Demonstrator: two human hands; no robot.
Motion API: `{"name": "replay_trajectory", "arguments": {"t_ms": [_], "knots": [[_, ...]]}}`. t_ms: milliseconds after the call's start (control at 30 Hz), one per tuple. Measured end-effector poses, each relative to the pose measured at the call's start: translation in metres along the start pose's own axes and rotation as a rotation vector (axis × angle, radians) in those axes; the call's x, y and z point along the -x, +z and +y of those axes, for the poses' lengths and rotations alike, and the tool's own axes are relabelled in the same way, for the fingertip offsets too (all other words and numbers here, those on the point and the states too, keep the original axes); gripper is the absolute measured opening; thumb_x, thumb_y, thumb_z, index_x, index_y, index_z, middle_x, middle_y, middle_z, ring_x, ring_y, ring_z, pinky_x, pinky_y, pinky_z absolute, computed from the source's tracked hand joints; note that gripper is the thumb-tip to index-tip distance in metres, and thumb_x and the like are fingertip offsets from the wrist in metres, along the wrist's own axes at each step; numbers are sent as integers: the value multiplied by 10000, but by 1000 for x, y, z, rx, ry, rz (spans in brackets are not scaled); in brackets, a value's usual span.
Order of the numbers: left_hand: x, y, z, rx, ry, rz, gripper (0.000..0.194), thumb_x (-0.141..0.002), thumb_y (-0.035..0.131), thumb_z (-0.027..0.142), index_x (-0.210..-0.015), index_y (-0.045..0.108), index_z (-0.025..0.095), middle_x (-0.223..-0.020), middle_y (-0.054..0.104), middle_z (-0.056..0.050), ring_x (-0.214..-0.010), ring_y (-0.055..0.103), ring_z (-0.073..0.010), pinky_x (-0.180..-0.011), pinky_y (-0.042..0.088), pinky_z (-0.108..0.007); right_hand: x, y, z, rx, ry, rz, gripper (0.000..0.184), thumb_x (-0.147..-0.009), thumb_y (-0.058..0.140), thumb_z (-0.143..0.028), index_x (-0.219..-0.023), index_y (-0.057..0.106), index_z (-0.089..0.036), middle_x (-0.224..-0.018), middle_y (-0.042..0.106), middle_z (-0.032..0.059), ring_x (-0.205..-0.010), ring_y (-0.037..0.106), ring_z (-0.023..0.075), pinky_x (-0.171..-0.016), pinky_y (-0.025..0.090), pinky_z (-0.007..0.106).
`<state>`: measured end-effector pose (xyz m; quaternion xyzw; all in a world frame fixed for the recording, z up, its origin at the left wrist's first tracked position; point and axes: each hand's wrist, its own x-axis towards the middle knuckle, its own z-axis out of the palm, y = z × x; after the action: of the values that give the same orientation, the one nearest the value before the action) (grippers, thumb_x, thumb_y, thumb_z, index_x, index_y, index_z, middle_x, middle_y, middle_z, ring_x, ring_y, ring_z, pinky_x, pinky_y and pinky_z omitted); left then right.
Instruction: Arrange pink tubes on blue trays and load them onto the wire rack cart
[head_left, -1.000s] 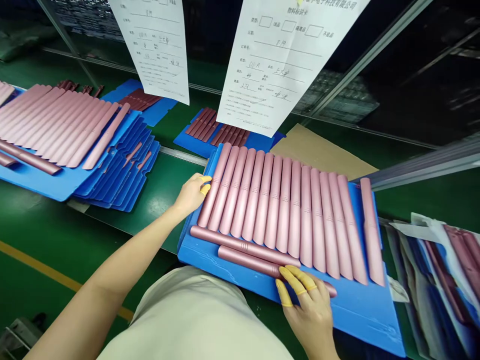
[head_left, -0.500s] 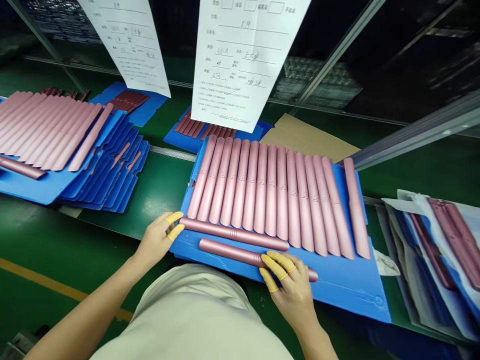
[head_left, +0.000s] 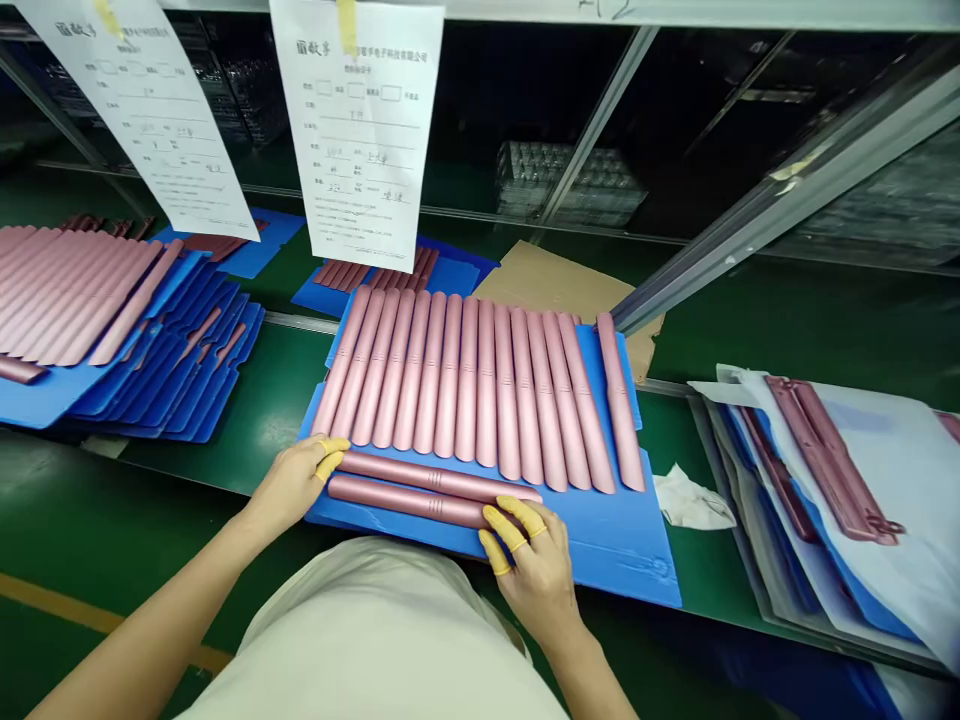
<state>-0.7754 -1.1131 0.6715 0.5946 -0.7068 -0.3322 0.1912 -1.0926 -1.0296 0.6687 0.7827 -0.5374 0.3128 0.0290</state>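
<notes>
Two long pink half-tube shells lie crosswise along the near edge of a blue sheet (head_left: 622, 550). My left hand (head_left: 292, 480), with yellow finger cots, has thumb and forefinger closed at the left end of the upper crosswise shell (head_left: 442, 480). Along the near side, the lower crosswise shell (head_left: 405, 502) has its right end under my right hand (head_left: 536, 560), fingers on the far side and thumb on the near side. Behind them stands a row of similar pink shells (head_left: 435, 380) laid side by side, with one shell (head_left: 621, 400) apart at the right.
Left lies a stack of blue sheets (head_left: 187, 370) bearing more pink shells (head_left: 82, 290). Two paper cards (head_left: 360, 130) hang in front. A cardboard sheet (head_left: 551, 275) and metal post (head_left: 720, 210) stand behind. A white cloth (head_left: 690, 500) and layered sheets with pink parts (head_left: 832, 460) are right.
My left hand has come from the leftmost shell of the row down to the upper crosswise shell's end. The lower shell has slid left under my right hand, nearly lining up with the upper one.
</notes>
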Motion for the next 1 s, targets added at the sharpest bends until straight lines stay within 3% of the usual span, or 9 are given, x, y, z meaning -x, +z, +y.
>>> {"name": "replay_trajectory", "arguments": {"t_ms": [133,200,333,467,567,767,1000], "knots": [[14,8,12,-11,-62,188,364,-881,415,403,-1138,578,202,-1110,610,-63,-982,585,-199,-904,460,-341,14,-17,17,4,79,54,415,-747,643,-91,-1133,546,-209,-1070,571,94,-984,521,227,-820,461,422],[26,11,11,32,-154,215,392,-879,420,427,-1173,548,203,-1115,593,-69,-918,587,-186,-842,482,-327,24,-25,26,22,145,66,450,-755,640,-105,-1176,527,-217,-1087,563,100,-983,529,231,-828,462,430],[39,18,7,157,-304,149,469,-851,445,470,-1223,503,191,-1082,599,-77,-828,585,-170,-756,502,-316,34,-34,38,21,294,28,470,-808,591,-169,-1260,471,-220,-1132,544,106,-1026,530,231,-876,470,423],[35,24,13,221,-348,131,489,-827,464,479,-1213,507,182,-1032,605,-64,-777,569,-155,-693,490,-294,24,-33,37,-12,406,-54,454,-842,559,-261,-1279,448,-215,-1115,548,98,-899,559,190,-776,522,357],[33,28,20,254,-361,118,493,-801,496,471,-1202,512,185,-998,599,-56,-764,563,-151,-680,486,-293,15,-30,32,-38,398,-100,427,-857,538,-297,-1268,455,-214,-1095,560,96,-864,566,185,-768,528,363],[41,39,23,390,-402,122,516,-791,514,476,-1218,483,186,-1009,556,-58,-792,562,-154,-691,511,-308,17,-31,31,-37,378,-95,394,-861,528,-266,-1248,477,-221,-1135,551,92,-981,559,207,-837,520,383],[47,44,20,400,-387,74,525,-813,514,441,-1281,440,215,-1023,561,-44,-827,568,-151,-779,489,-325,22,-38,33,-9,386,-125,423,-863,532,-271,-1277,451,-236,-1130,554,83,-976,561,189,-726,536,301]]}}
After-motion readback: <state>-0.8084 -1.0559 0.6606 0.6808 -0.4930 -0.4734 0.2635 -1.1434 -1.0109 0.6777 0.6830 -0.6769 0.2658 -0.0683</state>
